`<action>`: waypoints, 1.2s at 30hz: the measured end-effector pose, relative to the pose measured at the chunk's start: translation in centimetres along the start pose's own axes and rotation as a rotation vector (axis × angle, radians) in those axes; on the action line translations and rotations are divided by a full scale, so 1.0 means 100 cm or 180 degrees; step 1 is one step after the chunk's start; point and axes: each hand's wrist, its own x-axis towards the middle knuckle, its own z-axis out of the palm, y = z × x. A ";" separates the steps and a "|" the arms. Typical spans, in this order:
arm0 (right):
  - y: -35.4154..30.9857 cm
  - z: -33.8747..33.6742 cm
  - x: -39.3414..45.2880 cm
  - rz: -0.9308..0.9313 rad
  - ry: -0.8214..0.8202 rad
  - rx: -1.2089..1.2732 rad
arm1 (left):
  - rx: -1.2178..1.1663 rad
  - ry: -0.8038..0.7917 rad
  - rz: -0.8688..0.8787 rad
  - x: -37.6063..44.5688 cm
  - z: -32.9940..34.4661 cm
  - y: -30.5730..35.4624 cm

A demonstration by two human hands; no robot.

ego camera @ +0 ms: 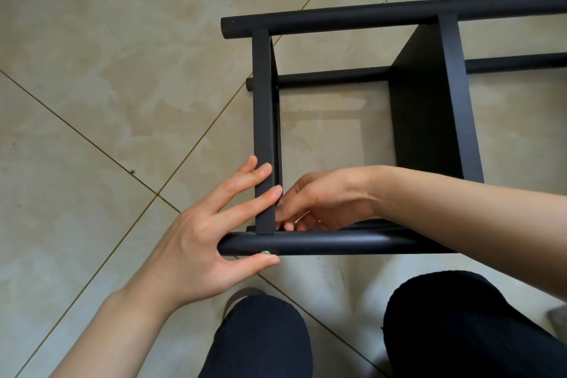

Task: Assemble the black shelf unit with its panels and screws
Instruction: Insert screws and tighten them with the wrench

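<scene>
The black shelf unit lies on its side on the tiled floor, just in front of your knees. Your left hand is spread open: its straight fingers press the outer face of the end panel, and the thumb rests under the near tube, touching the silver screw. Your right hand reaches inside the frame with fingers curled at the joint of panel and tube; whether they pinch a nut or other small part cannot be told.

To do this step well, keep the panel's end square against the tube with the left hand, so that the holes stay in line while the right hand works the fastening; tighten only once the screw sits straight.

The unit's long axis runs left to right, following the far tube, and passes out of view on the right. Its end panel and the second panel stand on edge, crossing between the near and far tubes.
</scene>
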 end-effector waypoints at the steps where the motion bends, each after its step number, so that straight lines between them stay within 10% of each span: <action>1: 0.000 0.001 0.000 0.0006 0.0018 -0.0019 | -0.0005 0.0003 0.0002 0.000 0.000 0.000; 36: -0.002 0.010 0.001 -0.0070 0.0266 -0.0130 | 0.0047 -0.0054 -0.0011 0.002 -0.003 0.003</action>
